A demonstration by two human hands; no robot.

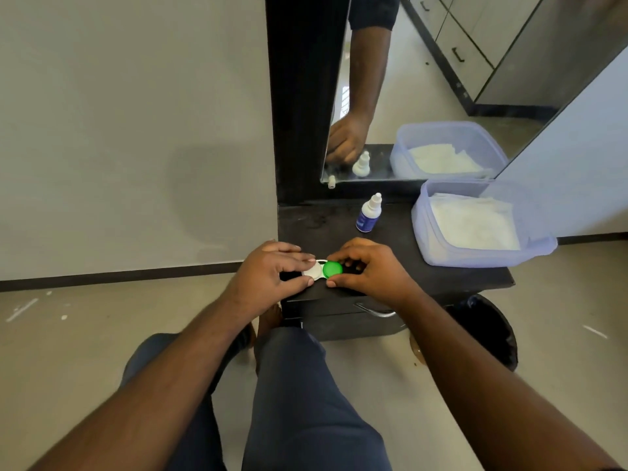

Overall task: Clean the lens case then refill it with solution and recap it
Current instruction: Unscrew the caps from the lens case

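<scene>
fingers (302, 258) of the left hand (268, 277) curl around the white round cap (312, 270) of the small white plastic lens case (322, 270), thumb below and fingertips above, grasping it. just beside them, the right hand (370, 271) pinches the green round cap (332, 268) between thumb and forefinger. the case lies flat between both hands, at the near edge of the black dresser top (390, 243). beyond the right fingers stands a small white dropper bottle with a blue label (368, 214), upright, well apart. farther right sits a translucent lilac plastic tub (475, 258) holding folded white tissues (472, 226).
</scene>
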